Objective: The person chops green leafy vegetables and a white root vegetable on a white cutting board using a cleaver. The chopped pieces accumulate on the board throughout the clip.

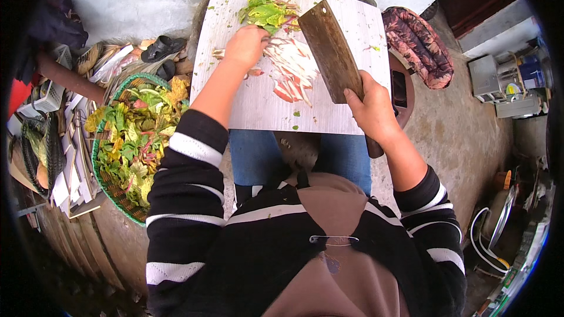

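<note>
My right hand (pixel 374 108) grips the wooden handle of a cleaver (pixel 331 53). Its broad, dark, stained blade is tilted over the right half of a pale wood-grain board (pixel 260 116). My left hand (pixel 247 46) is at the left end of a pile of red-and-white vegetable strips (pixel 293 64), perhaps radish; its fingertips are partly hidden, so whether it pinches anything is unclear. Just beyond it lies a bunch of leafy greens (pixel 266 14) with reddish stems. Small root trimmings (pixel 254 72) lie beside my left wrist, and leaf scraps dot the board.
A green-rimmed woven basket (pixel 98 158) of leaves stands on the floor at left, near black sandals (pixel 163 48) and stacked board scraps (pixel 72 171). Under the board's right edge is a round brown stool (pixel 407 92) with a phone (pixel 398 88). A floral cushioned item (pixel 418 48) lies beyond.
</note>
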`<state>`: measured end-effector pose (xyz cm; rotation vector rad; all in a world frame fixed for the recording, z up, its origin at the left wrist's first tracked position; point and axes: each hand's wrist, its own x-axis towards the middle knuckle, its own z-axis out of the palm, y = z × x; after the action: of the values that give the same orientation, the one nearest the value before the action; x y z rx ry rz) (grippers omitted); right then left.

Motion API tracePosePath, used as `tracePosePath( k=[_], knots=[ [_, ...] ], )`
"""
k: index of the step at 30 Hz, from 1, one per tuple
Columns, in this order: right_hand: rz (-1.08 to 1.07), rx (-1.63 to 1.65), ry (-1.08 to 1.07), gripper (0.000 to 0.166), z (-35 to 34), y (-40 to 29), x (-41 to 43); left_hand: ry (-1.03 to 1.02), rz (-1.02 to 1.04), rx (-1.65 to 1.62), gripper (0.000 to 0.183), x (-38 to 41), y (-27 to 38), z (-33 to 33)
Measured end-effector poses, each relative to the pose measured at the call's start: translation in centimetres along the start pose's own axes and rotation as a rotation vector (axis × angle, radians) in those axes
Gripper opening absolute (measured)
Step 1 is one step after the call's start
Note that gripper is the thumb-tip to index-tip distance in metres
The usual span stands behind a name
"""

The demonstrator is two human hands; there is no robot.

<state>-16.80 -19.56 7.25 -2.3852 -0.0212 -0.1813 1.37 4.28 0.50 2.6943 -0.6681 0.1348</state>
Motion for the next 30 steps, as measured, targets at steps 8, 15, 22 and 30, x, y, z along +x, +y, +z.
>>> tracePosePath(
  k=[8, 15, 22, 30],
  knots=[
    [0.020, 0.026, 0.021, 0.022, -1.1, 1.0, -0.4, -0.157, -0.073, -0.052, 0.017, 2.9, -0.5, 0.5],
    [0.038, 0.056, 0.005, 0.022, -0.9, 1.4, -0.6, -0.061, -0.180, -0.291, 0.016, 1.5, 0.2, -2.0],
    [-0.003, 0.051, 0.021, 0.022, -0.7, 1.9, -0.7, 0.218, 0.058, -0.333, 0.017, -1.5, -1.2, -3.5],
    [0.030, 0.063, 0.052, 0.022, -0.9, 1.9, -1.0, 0.138, 0.269, -0.378, 0.016, -6.0, 1.8, -1.6]
  ],
)
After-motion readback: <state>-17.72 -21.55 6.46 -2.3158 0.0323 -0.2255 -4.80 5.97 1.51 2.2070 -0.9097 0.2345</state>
